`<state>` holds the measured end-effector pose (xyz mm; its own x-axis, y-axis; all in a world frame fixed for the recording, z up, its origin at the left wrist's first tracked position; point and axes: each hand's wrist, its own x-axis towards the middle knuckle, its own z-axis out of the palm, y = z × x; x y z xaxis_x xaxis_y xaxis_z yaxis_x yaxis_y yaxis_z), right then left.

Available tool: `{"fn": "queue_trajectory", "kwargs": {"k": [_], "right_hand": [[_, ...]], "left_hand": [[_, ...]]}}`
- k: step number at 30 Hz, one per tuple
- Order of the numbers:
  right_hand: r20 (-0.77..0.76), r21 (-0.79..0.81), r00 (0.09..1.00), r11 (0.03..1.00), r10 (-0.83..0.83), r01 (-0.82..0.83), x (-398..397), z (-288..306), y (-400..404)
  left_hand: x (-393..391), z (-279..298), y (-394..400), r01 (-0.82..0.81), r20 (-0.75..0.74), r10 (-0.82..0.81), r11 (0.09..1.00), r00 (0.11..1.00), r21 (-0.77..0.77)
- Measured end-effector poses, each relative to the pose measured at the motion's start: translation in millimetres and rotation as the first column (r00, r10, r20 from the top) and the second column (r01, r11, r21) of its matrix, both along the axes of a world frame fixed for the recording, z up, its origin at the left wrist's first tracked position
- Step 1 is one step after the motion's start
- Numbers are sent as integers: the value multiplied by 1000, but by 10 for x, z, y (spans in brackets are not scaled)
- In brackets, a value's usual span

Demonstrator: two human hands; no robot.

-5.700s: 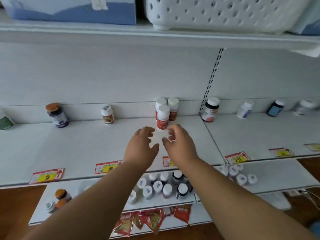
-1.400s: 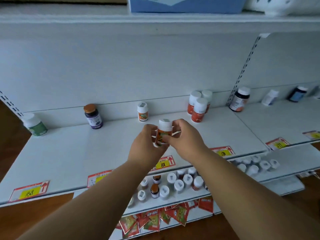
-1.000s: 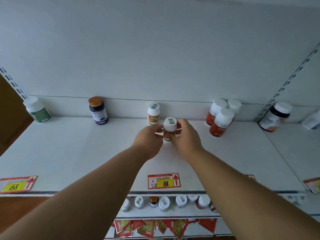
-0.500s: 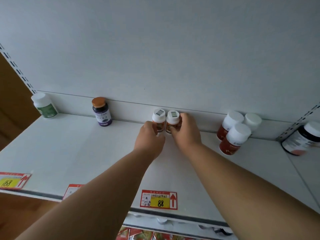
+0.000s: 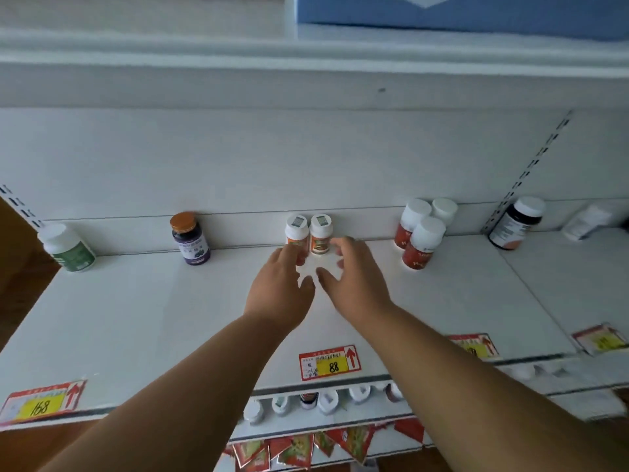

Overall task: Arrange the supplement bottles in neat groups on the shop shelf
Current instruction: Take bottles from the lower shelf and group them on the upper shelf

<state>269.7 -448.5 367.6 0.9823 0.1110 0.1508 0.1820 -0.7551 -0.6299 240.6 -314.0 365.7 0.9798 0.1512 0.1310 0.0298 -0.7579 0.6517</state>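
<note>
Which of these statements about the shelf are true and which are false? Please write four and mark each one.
1. Two orange-label bottles stand side by side at the back wall. True.
2. The right hand grips one of them. False: both hands are open and hold nothing; the left hand too.
3. The purple bottle has a white cap. False: its cap is copper-brown.
4. Three red bottles stand grouped right of the pair. True.
</note>
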Motion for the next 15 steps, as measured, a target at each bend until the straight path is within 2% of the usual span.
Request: {"fn": "queue_trajectory", "kwargs": {"k": [7,15], "right_hand": [[28,99,998,993,64,-67,-924,151,244],[30,147,981,970,192,-194,-2047,-267,716]], "left_hand": [[-875,23,440,46,27,-45,998,999,-31],[-2160,-211,979,-55,-18,55,998,998,21]]}}
